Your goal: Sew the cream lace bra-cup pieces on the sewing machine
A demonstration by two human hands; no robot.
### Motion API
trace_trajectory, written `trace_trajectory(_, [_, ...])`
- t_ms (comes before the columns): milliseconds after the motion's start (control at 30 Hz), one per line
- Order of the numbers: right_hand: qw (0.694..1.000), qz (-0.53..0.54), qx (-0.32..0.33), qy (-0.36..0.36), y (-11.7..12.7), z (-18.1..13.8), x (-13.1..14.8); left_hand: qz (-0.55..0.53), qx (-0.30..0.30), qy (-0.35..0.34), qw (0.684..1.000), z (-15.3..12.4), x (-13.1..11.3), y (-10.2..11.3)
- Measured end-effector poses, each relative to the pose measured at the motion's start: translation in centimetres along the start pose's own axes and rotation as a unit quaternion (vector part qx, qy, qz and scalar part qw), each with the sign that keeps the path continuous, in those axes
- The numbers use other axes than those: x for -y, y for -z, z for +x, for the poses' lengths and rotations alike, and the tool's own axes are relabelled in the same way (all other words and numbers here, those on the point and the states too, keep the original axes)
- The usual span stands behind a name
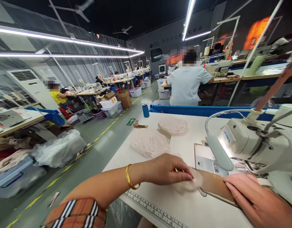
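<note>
My left hand, with a gold bangle at the wrist, reaches across the white sewing table. Its thumb and fingers pinch a small pale piece of frilled fabric, slightly blurred, low over the table. My right hand lies with its fingers extended along a brown strip in front of the sewing machine; nothing shows in its grip, though its underside is hidden. Beyond my left hand are two piles of pale ruffled fabric, a nearer pile and a farther pile.
A blue thread cone stands at the table's far left corner. Printed ruler marks run along the near edge. Ahead, a person in a light shirt sits with their back to me. Plastic bags and bins lie left of the aisle.
</note>
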State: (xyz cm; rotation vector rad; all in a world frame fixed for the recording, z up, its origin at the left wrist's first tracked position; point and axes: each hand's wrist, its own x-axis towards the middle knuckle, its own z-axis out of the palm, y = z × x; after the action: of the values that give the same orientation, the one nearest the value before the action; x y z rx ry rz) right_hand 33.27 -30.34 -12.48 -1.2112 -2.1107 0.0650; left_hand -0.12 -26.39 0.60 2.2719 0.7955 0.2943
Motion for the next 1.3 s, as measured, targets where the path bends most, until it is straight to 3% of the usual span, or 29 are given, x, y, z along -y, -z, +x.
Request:
trace_trajectory(100, [0.997, 0.014, 0.073, 0.007, 1.0, 0.5, 1.2, 0.017, -0.025, -0.026, 0.999, 1.4, -1.1, -1.0])
trace_trajectory(167, [0.996, 0.040, 0.076, -0.015, 1.5, 1.0, 2.3, 0.087, -0.043, 0.013, 0.995, 2.7, -0.5, -1.5])
trace_trajectory(267, [0.990, 0.089, 0.106, -0.021, 1.6, 1.8, 3.9, 0.153, -0.020, 0.061, 0.986, 4.8, 1.1, -2.7])
trace_trajectory(400, [0.985, 0.104, 0.134, -0.042, 1.4, 2.0, 5.1, 0.165, -0.005, 0.022, 0.986, 6.8, 2.1, -4.4])
trace_trajectory(533, [0.975, 0.139, 0.135, -0.110, 1.4, 1.6, 5.2, 0.038, -0.032, -0.034, 0.998, 7.2, 1.7, -5.6])
trace_trajectory(667, [0.932, 0.228, 0.165, -0.227, 1.6, 1.8, 5.6, -0.130, -0.066, 0.022, 0.989, 6.9, 1.6, -6.3])
trace_trajectory(800, [0.920, 0.252, 0.156, -0.255, 2.0, 2.4, 6.2, -0.200, -0.048, 0.074, 0.976, 6.7, 1.4, -6.4])
trace_trajectory(1000, [0.953, 0.185, 0.112, -0.213, 2.5, 2.2, 6.5, -0.183, -0.081, 0.004, 0.980, 6.9, 1.0, -6.6])
trace_trajectory(1200, [0.940, 0.231, 0.105, -0.230, 2.3, 2.1, 6.9, -0.134, -0.128, -0.074, 0.980, 6.7, 1.7, -7.3])
trace_trajectory(1300, [0.949, 0.218, 0.101, -0.204, 2.2, 2.2, 6.7, -0.088, -0.145, -0.115, 0.979, 6.6, 1.9, -7.6])
